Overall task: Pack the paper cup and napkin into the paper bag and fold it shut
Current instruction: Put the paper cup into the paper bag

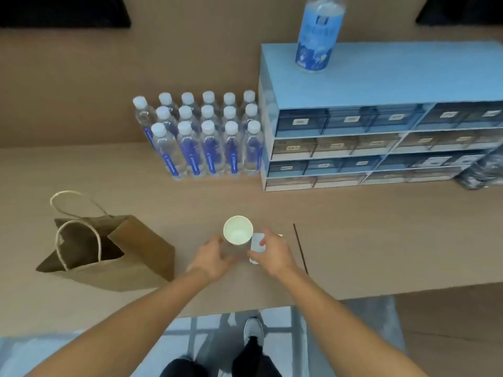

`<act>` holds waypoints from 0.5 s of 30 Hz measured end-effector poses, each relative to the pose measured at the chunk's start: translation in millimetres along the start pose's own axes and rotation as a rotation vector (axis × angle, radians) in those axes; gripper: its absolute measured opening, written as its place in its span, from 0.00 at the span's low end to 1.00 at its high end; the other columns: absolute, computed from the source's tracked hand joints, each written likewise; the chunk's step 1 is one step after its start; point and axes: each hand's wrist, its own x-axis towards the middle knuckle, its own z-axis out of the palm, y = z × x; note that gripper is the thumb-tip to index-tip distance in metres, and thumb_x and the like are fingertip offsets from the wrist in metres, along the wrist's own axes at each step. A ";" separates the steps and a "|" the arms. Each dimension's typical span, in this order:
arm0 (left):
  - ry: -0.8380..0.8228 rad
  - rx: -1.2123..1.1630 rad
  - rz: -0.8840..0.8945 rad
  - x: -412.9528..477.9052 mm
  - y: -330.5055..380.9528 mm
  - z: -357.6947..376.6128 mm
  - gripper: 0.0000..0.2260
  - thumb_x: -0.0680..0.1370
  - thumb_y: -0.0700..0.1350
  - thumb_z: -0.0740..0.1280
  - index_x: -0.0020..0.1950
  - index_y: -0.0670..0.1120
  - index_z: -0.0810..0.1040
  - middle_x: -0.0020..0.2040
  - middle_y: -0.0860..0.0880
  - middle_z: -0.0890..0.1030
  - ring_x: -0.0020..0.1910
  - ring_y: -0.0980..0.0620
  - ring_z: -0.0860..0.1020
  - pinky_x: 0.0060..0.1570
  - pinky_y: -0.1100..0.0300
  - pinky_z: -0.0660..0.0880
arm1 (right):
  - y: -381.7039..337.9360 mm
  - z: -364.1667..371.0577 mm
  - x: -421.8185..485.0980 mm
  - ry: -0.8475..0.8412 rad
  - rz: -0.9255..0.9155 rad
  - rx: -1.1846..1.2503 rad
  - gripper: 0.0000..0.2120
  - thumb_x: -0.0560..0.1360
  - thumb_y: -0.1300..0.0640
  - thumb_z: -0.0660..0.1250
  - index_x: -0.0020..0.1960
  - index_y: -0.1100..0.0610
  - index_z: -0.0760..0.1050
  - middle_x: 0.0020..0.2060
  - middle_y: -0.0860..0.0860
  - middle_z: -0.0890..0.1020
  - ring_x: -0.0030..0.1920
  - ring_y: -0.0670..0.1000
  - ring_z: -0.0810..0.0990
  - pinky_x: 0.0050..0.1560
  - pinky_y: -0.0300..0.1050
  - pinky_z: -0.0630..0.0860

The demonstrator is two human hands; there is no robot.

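Observation:
A white paper cup (238, 230) stands upright on the table in front of me, its open mouth facing up. My left hand (213, 258) curls beside the cup's lower left side; whether it grips the cup is unclear. My right hand (272, 254) is on a small white napkin pack (257, 242) just right of the cup, fingers pinching it. A brown paper bag (109, 254) with white rope handles stands open to the left, leaning, apart from both hands.
Several water bottles (201, 137) stand in rows behind the cup. A blue drawer cabinet (381, 137) sits at the right with one large bottle (318, 34) on top. A dark seam (300, 248) crosses the table. The table's front edge (245, 311) runs just below my wrists.

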 end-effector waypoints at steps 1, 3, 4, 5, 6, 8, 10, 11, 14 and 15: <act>0.027 -0.134 0.033 6.4 0.5 1.6 0.23 0.71 0.50 0.73 0.62 0.48 0.68 0.58 0.47 0.78 0.57 0.47 0.76 0.50 0.57 0.71 | -3.2 4.1 5.6 -0.003 -0.032 0.079 0.28 0.66 0.49 0.76 0.62 0.55 0.71 0.56 0.52 0.80 0.56 0.53 0.77 0.54 0.47 0.76; 0.046 -0.305 0.100 13.9 2.8 2.3 0.27 0.69 0.44 0.75 0.65 0.51 0.69 0.59 0.52 0.77 0.59 0.50 0.75 0.53 0.58 0.70 | -9.3 10.9 12.7 -0.031 -0.108 0.212 0.31 0.65 0.53 0.77 0.65 0.51 0.70 0.59 0.49 0.79 0.58 0.50 0.77 0.56 0.45 0.74; 0.060 -0.360 0.114 15.7 6.1 0.0 0.26 0.69 0.41 0.75 0.65 0.52 0.70 0.57 0.54 0.78 0.58 0.49 0.76 0.53 0.57 0.71 | -12.5 12.4 14.7 -0.048 -0.118 0.256 0.31 0.65 0.54 0.77 0.65 0.50 0.70 0.58 0.48 0.79 0.56 0.50 0.77 0.55 0.45 0.75; 0.066 -0.404 0.114 17.8 5.3 -0.9 0.25 0.70 0.40 0.74 0.64 0.53 0.71 0.55 0.55 0.78 0.57 0.48 0.78 0.52 0.54 0.75 | -14.8 12.7 18.0 -0.060 -0.117 0.299 0.29 0.65 0.55 0.77 0.63 0.50 0.71 0.56 0.47 0.80 0.53 0.49 0.78 0.51 0.46 0.77; 0.063 -0.438 0.114 16.9 4.5 -2.9 0.24 0.71 0.39 0.73 0.63 0.54 0.72 0.54 0.55 0.78 0.55 0.47 0.79 0.50 0.48 0.79 | -17.8 10.5 19.8 -0.066 -0.109 0.331 0.27 0.66 0.55 0.77 0.62 0.50 0.72 0.53 0.46 0.80 0.50 0.49 0.79 0.47 0.47 0.79; 0.037 -0.481 0.127 10.0 6.0 -11.8 0.23 0.73 0.39 0.72 0.63 0.55 0.72 0.54 0.53 0.79 0.50 0.45 0.81 0.44 0.41 0.81 | -24.4 0.1 20.1 -0.091 -0.118 0.366 0.26 0.66 0.55 0.79 0.60 0.51 0.72 0.50 0.45 0.81 0.46 0.49 0.80 0.41 0.44 0.79; 0.030 -0.513 0.176 -3.2 10.7 -25.8 0.22 0.74 0.39 0.72 0.62 0.59 0.71 0.54 0.53 0.80 0.44 0.45 0.82 0.39 0.43 0.82 | -34.1 -15.5 13.5 -0.121 -0.162 0.379 0.27 0.65 0.55 0.80 0.60 0.50 0.71 0.50 0.42 0.80 0.43 0.46 0.81 0.37 0.37 0.77; 0.040 -0.493 0.229 -13.4 14.3 -35.8 0.23 0.74 0.40 0.72 0.61 0.62 0.71 0.52 0.55 0.80 0.41 0.49 0.82 0.39 0.46 0.82 | -41.8 -26.4 7.5 -0.142 -0.196 0.364 0.29 0.64 0.54 0.80 0.60 0.48 0.70 0.50 0.41 0.79 0.43 0.43 0.80 0.37 0.34 0.76; 0.052 -0.363 0.375 -57.8 25.6 -78.8 0.23 0.74 0.42 0.72 0.65 0.58 0.71 0.53 0.54 0.80 0.38 0.53 0.82 0.42 0.49 0.82 | -79.7 -64.8 -19.7 -0.215 -0.364 0.197 0.35 0.63 0.52 0.80 0.63 0.41 0.65 0.54 0.37 0.77 0.52 0.37 0.77 0.46 0.27 0.74; 0.043 -0.322 0.410 -75.7 27.2 -96.5 0.23 0.74 0.42 0.71 0.66 0.57 0.69 0.51 0.55 0.80 0.38 0.54 0.82 0.43 0.51 0.82 | -96.0 -77.5 -30.9 -0.237 -0.422 0.113 0.35 0.62 0.52 0.79 0.62 0.38 0.64 0.54 0.37 0.77 0.53 0.38 0.77 0.47 0.29 0.74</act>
